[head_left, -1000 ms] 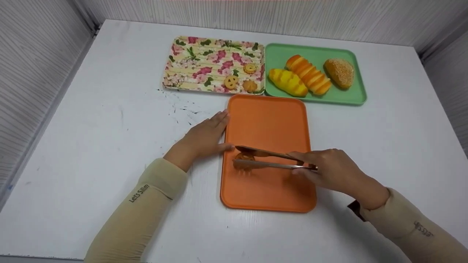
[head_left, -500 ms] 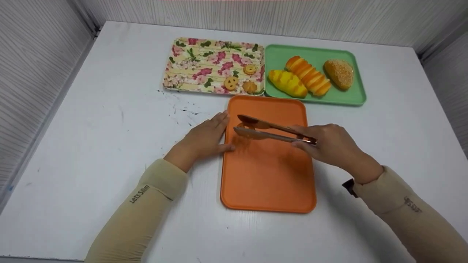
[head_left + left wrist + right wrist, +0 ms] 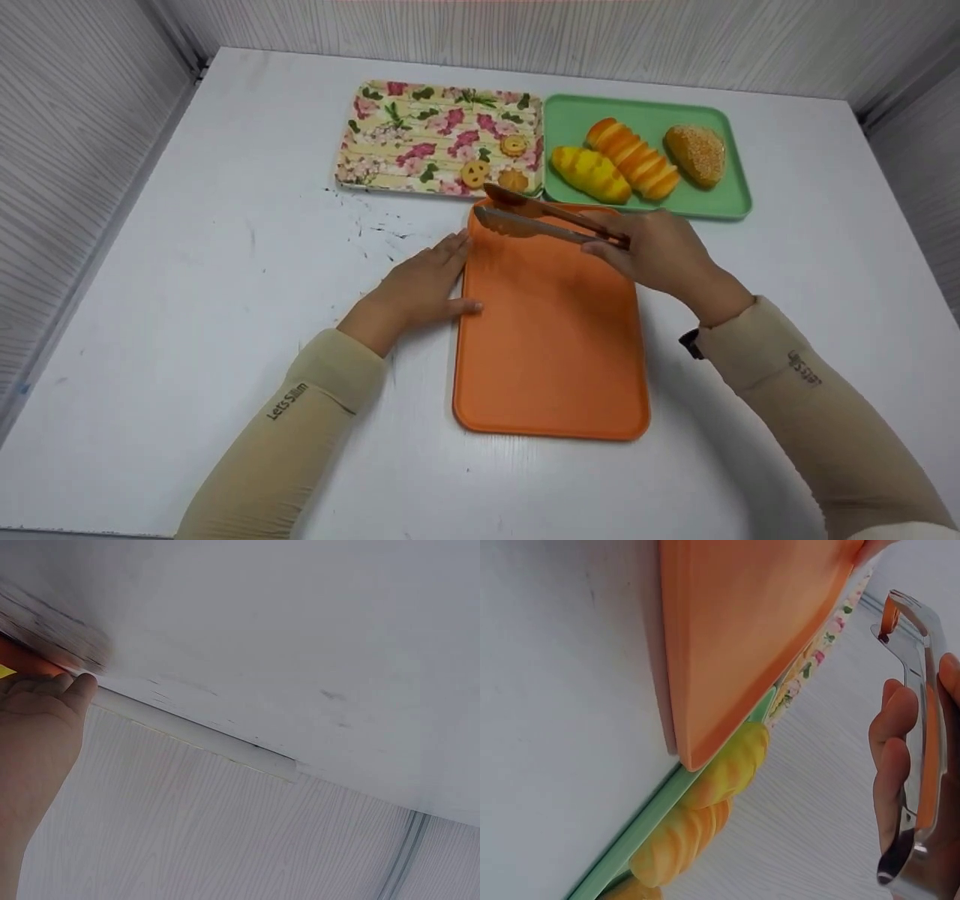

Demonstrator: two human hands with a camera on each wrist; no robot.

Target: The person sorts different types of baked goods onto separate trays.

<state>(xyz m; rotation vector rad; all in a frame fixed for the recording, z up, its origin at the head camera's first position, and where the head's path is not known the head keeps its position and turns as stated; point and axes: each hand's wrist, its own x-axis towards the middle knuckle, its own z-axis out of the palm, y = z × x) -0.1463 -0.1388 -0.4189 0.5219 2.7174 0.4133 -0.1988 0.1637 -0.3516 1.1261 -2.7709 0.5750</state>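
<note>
My right hand [image 3: 664, 251] grips metal tongs [image 3: 556, 213] over the far end of the orange tray [image 3: 551, 360]. A small brown cookie [image 3: 889, 616] is pinched between the tongs' tips, plain in the right wrist view but mostly hidden by the tongs from above. My left hand [image 3: 421, 281] rests along the tray's left edge, fingers extended, the thumb lying over the rim. Just beyond the tong tips is the floral tray [image 3: 390, 154], where a round cookie [image 3: 475, 174], a ring-shaped cookie [image 3: 514, 145] and a scalloped cookie [image 3: 513, 180] lie near its right side.
Beside the floral tray stands a green tray [image 3: 712, 202]. It bears a yellow bread roll [image 3: 591, 174], an orange ridged loaf [image 3: 634, 157] and a sesame bun [image 3: 697, 155]. All the trays are on a white table [image 3: 187, 300], with panelled walls [image 3: 525, 37] behind.
My right hand has carried the tongs and the cookie away from me, from the near half of the orange tray to its far edge. The left hand stays in place.
</note>
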